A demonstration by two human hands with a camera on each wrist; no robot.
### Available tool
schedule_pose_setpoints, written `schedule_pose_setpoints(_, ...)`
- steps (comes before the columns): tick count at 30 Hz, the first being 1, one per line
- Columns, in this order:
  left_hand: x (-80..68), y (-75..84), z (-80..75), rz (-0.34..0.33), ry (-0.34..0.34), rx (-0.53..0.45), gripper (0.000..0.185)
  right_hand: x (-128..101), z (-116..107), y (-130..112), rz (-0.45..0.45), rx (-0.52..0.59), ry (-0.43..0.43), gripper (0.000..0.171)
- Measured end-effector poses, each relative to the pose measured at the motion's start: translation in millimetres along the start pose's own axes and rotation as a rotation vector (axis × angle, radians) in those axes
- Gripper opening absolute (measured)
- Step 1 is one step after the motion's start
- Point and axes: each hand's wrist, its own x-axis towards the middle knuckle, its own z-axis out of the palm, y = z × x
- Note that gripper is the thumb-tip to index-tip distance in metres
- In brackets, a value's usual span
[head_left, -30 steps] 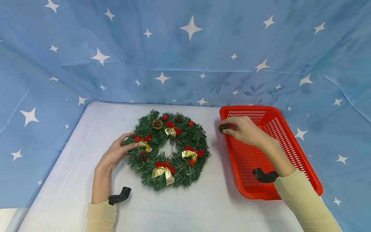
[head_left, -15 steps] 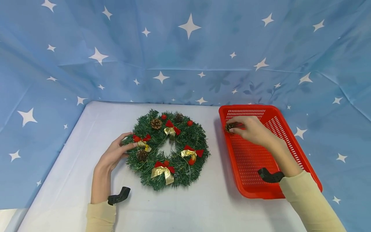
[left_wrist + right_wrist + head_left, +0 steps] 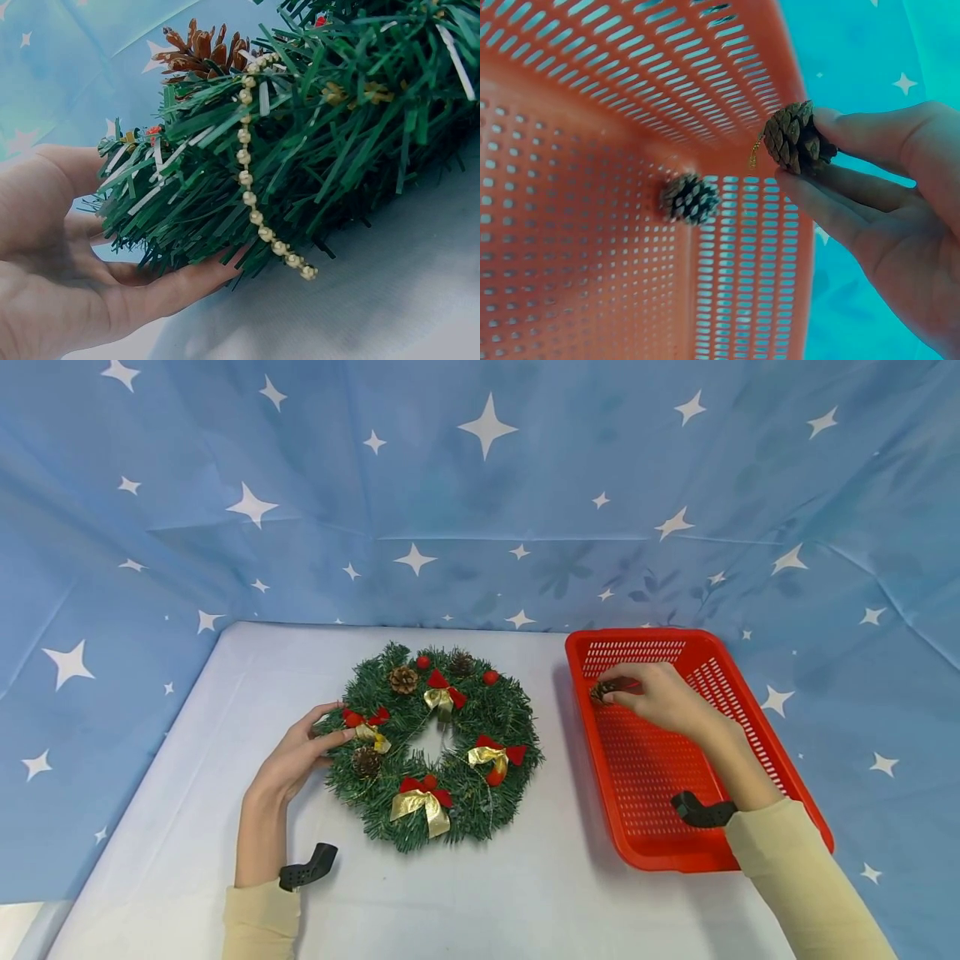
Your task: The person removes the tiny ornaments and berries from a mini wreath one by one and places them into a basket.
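A green wreath (image 3: pixel 480 793) with red-and-gold bows and pine cones lies flat on the white table. My left hand (image 3: pixel 337 722) grips its left edge, thumb on top and fingers under the needles (image 3: pixel 315 135). A string of pale beads (image 3: pixel 251 199) hangs from that edge. My right hand (image 3: pixel 611 693) pinches a small pine cone (image 3: pixel 602 691) over the far left corner of the red basket (image 3: pixel 652 777). In the right wrist view the held cone (image 3: pixel 795 139) hangs above the basket floor, where a second pine cone (image 3: pixel 688 198) lies in the corner.
The white table (image 3: pixel 510 893) is walled on three sides by blue star-print cloth (image 3: pixel 480 485). The red basket stands at the table's right side, its near corner reaching the table edge. Black camera mounts sit on both wrists.
My right hand has carried the pine cone to the right, from over the basket's left rim to inside its far left corner. The left hand and wreath have stayed put.
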Motion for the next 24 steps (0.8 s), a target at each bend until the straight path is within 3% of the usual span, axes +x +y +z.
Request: schedule_pose_setpoints(24,-2.1,1.1,-0.1,0.001,0.004,-0.013,0.075,9,9,46,0.131,0.005,-0.037,0.028)
